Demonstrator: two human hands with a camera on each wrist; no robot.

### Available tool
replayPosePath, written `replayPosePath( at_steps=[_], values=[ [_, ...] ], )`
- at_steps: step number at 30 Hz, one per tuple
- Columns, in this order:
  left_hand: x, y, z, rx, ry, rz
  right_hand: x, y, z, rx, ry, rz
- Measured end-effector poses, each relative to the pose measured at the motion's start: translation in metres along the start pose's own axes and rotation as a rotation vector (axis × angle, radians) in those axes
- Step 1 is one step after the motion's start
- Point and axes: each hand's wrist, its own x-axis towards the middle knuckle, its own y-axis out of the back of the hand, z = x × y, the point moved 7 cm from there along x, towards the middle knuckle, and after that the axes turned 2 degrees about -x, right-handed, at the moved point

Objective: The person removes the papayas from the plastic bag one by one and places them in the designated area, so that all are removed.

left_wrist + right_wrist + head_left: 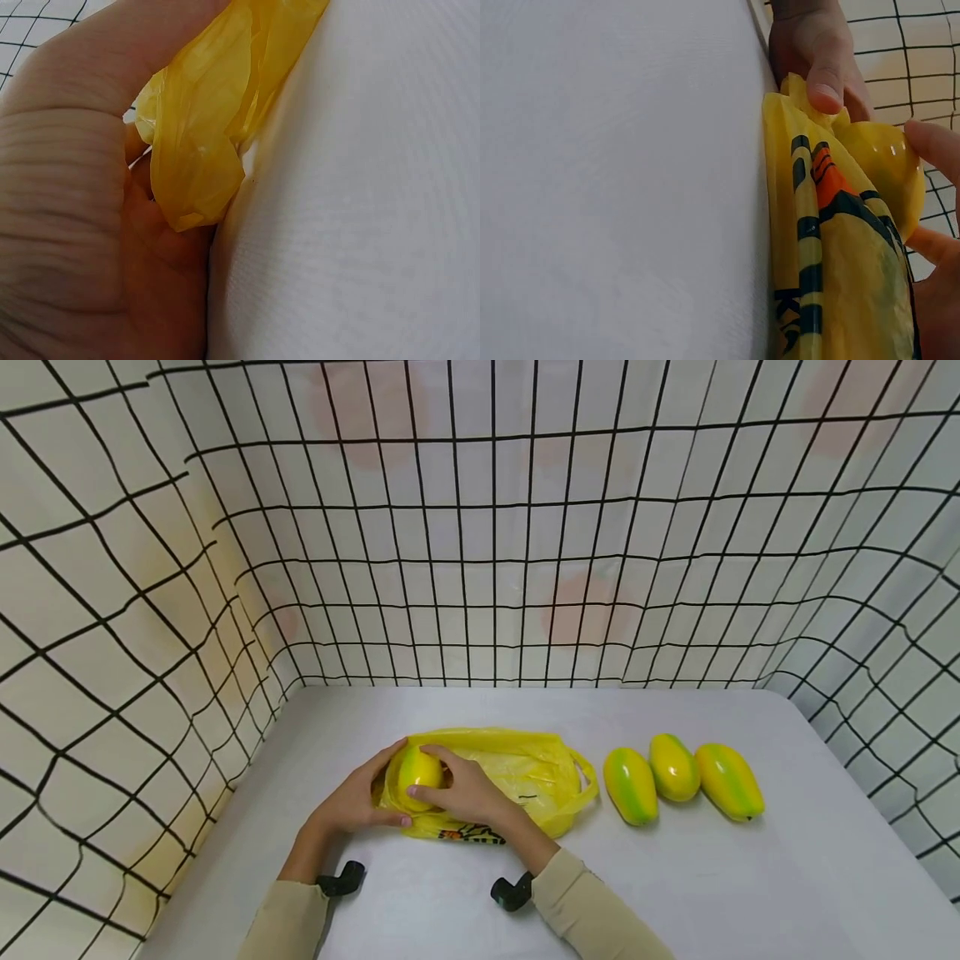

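Note:
A yellow plastic bag (517,764) with dark and orange print lies on its side on the white table, its handle loop towards the right. At its left end my left hand (348,797) holds the bag, thumb in front and fingers behind. My right hand (472,789) grips a glossy yellow-green mango (420,770) between thumb and fingers, at the left part of the bag. In the right wrist view the mango (881,169) stands partly out past the bag's printed side (847,247). The left wrist view shows crumpled bag plastic (199,142) within the left hand's curve; the fruit is hidden there.
Right of the bag, three more yellow-green mangoes (675,768) lie close together on the white table (480,910). Black wire grid (510,560) over pale cloth walls the table at the back and both sides. Each wrist wears a small black camera (512,892).

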Motion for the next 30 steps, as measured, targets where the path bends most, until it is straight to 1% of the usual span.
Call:
replayPosePath(
  at_steps=[7,10,13,19,25,30],
  values=[
    [0.001,0.001,0.0,0.015,-0.001,0.003,-0.006,0.007,0.004,0.097,-0.008,-0.011],
    [0.001,0.0,-0.002,0.015,0.014,-0.003,-0.011,0.012,0.004,0.123,-0.006,-0.014],
    [0.001,-0.001,-0.002,0.009,0.025,-0.008,-0.015,0.017,0.006,0.141,-0.014,-0.005],
    [0.001,0.0,-0.001,0.0,0.017,-0.004,-0.02,0.03,0.013,0.186,-0.041,0.03],
    [0.0,0.0,0.0,-0.007,0.019,-0.003,-0.028,0.043,0.016,0.202,-0.053,0.059],
    [0.0,0.0,0.001,-0.005,0.023,0.003,-0.033,0.052,0.019,0.173,-0.058,0.087]
  ],
)
